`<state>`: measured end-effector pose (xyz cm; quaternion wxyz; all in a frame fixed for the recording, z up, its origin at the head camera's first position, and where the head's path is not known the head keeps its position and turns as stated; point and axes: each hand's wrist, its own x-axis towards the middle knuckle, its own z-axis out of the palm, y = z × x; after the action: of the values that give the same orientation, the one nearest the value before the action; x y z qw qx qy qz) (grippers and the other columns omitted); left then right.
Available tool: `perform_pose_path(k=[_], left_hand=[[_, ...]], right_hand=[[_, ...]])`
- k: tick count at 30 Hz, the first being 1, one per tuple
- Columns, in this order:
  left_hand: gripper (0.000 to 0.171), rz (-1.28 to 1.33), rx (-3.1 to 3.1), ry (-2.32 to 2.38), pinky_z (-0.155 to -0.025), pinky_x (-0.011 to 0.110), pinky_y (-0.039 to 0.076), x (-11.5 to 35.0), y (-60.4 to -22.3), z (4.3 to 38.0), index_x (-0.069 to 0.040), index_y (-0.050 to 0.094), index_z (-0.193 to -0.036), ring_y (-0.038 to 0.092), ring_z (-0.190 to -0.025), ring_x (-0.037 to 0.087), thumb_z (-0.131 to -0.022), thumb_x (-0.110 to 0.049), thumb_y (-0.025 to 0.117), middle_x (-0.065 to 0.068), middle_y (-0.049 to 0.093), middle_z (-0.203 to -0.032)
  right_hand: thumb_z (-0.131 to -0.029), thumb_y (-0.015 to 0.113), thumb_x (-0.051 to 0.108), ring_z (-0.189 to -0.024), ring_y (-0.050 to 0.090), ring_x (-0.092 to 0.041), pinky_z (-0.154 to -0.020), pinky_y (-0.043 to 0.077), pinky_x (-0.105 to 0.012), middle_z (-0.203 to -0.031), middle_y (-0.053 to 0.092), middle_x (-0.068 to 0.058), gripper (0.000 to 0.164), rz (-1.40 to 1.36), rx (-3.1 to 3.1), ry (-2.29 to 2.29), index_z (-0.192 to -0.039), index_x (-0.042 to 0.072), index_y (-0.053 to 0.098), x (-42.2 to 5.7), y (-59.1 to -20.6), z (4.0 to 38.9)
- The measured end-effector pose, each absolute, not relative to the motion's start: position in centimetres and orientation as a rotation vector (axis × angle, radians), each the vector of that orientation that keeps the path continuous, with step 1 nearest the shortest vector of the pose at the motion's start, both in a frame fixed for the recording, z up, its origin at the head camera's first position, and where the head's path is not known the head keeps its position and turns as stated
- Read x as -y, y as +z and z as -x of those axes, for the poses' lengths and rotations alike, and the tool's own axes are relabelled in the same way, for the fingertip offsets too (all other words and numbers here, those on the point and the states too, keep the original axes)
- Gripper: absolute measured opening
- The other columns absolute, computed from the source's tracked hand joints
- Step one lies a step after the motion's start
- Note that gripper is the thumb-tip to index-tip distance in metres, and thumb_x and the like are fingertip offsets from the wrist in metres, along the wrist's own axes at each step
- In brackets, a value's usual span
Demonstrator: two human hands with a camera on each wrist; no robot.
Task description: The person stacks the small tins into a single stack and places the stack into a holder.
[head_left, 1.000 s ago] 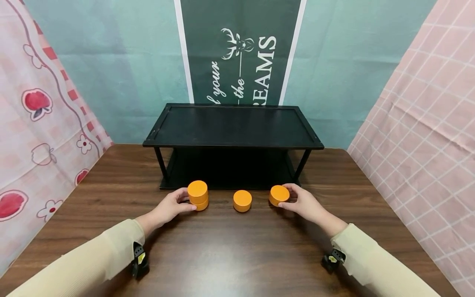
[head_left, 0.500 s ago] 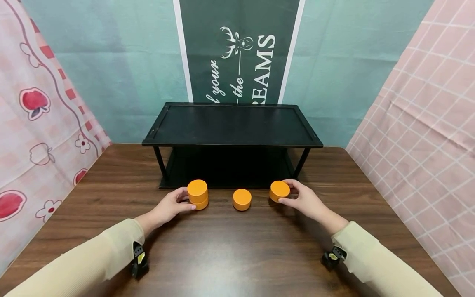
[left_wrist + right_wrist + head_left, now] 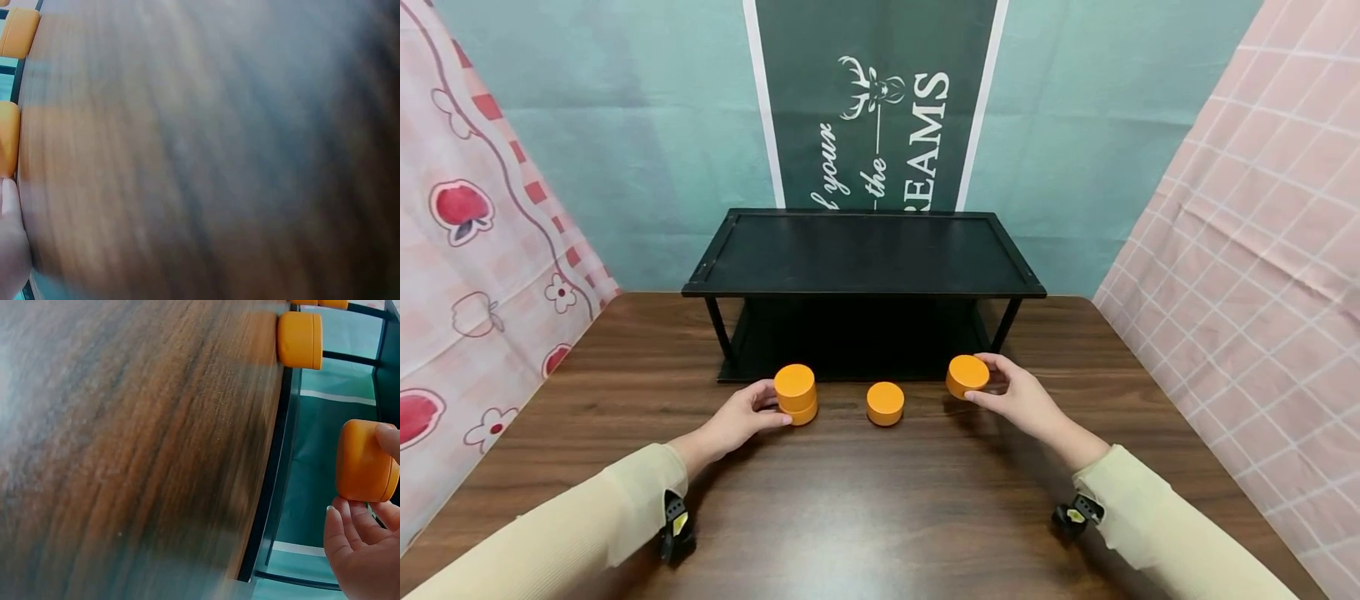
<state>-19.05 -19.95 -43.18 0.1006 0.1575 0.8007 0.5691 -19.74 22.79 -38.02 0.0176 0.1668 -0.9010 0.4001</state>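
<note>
In the head view, my right hand pinches a round, lidded orange jar between thumb and fingers, above the table in front of the rack's lower right edge. The right wrist view has the same jar tilted on its side, with fingertips beneath it. My left hand holds the base of a stack of two such jars: thumb and fingers lie around the lower jar, and the upper jar rests on top. Between the hands, a single orange jar stands on the table.
Behind the jars stands a black two-tier rack with thin legs. Its lower shelf sits low over the brown wooden table. Patterned cloths hang at left and right, and a green curtain hangs behind.
My right hand has raised its jar off the table and moved it slightly forward, toward the rack. The left hand and the stack stay in place; the head view has shifted slightly.
</note>
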Motion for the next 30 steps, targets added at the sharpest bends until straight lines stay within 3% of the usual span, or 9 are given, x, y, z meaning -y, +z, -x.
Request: perform_pose_path(k=[8,18,30], left_hand=[[0.052,-0.454,-2.373,1.668,-0.098,0.043,0.040,20.0,-43.1,19.1,0.004,0.047,-0.127,0.048,-0.117,0.032,-0.085,-0.017,0.069,0.019,0.053,-0.126],[0.053,-0.470,-2.389,1.662,-0.100,0.048,0.037,20.1,-43.1,18.9,0.006,0.046,-0.127,0.048,-0.117,0.035,-0.085,-0.017,0.069,0.021,0.053,-0.125],[0.053,-0.483,-2.380,1.681,-0.099,0.047,0.038,20.2,-43.2,19.0,0.006,0.046,-0.127,0.049,-0.117,0.034,-0.085,-0.015,0.069,0.020,0.053,-0.125]], right_hand=[[-0.082,0.073,0.022,-0.097,0.056,-0.026,-0.079,0.050,-0.031,-0.115,0.057,-0.014,0.059,-0.516,2.765,1.309,-0.130,0.000,0.046,-22.5,-37.3,19.6],[-0.081,0.072,0.032,-0.095,0.057,-0.024,-0.077,0.050,-0.037,-0.118,0.057,-0.010,0.062,-0.494,2.759,1.261,-0.132,0.008,0.046,-22.0,-36.6,19.6],[-0.081,0.073,0.029,-0.096,0.056,-0.023,-0.080,0.049,-0.040,-0.116,0.057,-0.010,0.062,-0.494,2.731,1.292,-0.132,0.007,0.046,-21.6,-35.8,19.7]])
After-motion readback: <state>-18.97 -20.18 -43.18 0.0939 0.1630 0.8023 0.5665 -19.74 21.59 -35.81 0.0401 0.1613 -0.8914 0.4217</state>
